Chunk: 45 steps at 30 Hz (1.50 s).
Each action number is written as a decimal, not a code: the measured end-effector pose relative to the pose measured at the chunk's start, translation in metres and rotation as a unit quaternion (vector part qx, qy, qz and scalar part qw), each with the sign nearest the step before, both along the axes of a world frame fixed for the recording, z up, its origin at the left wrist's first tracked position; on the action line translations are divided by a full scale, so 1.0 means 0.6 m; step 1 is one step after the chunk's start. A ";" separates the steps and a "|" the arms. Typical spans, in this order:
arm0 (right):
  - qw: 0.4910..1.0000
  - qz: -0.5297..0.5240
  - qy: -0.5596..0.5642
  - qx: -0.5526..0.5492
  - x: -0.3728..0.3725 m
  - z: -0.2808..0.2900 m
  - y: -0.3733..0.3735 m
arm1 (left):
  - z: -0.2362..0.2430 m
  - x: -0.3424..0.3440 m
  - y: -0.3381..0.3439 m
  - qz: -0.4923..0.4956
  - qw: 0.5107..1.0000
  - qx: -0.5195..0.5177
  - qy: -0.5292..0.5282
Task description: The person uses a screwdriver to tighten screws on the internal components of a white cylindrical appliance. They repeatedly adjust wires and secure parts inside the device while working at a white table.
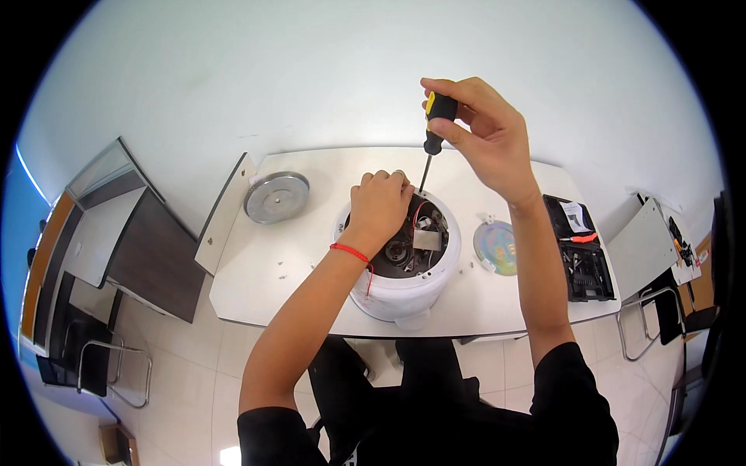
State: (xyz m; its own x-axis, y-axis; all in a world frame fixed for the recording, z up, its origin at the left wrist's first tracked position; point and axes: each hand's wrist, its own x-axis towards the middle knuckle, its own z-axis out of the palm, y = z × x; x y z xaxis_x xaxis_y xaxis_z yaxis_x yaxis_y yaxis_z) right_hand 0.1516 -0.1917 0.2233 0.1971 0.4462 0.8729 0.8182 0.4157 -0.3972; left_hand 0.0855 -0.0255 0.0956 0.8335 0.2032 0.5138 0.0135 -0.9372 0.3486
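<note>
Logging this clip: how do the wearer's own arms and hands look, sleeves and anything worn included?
Both arms come out of short, loose black sleeves, leaving the forearms bare. The left hand and right hand are ungloved. Around the left wrist is a thin red cord bracelet with a loose end dangling; nothing is worn on the right wrist.

Left hand [379, 203] hides part of white appliance [420, 289].

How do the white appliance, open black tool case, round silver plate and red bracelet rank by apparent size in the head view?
1. White appliance
2. Open black tool case
3. Round silver plate
4. Red bracelet
</note>
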 end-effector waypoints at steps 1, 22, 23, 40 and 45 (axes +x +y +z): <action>1.000 -0.021 -0.006 0.011 -0.005 -0.003 0.004 | -0.001 0.000 0.001 0.000 1.000 0.001 0.000; 0.998 0.005 0.036 -0.053 -0.010 0.016 -0.008 | -0.004 -0.002 0.003 0.000 0.999 0.033 -0.017; 0.998 -0.015 0.038 -0.041 -0.015 0.012 -0.005 | -0.004 -0.002 0.003 0.001 0.999 0.031 -0.014; 0.981 -0.182 0.046 0.049 -0.065 -0.006 0.015 | -0.004 -0.002 0.007 -0.017 0.999 0.029 -0.019; 0.986 -0.138 0.092 0.018 -0.041 -0.011 0.005 | 0.000 -0.001 0.005 -0.016 0.999 0.026 -0.010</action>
State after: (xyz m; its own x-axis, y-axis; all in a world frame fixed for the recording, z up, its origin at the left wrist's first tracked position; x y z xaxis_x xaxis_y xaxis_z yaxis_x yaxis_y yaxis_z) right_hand 0.1273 -0.1884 0.2169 0.4640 0.3223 0.8251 0.8171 0.2039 -0.5392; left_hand 0.0849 -0.0224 0.0955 0.8289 0.1485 0.5393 -0.0232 -0.9541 0.2985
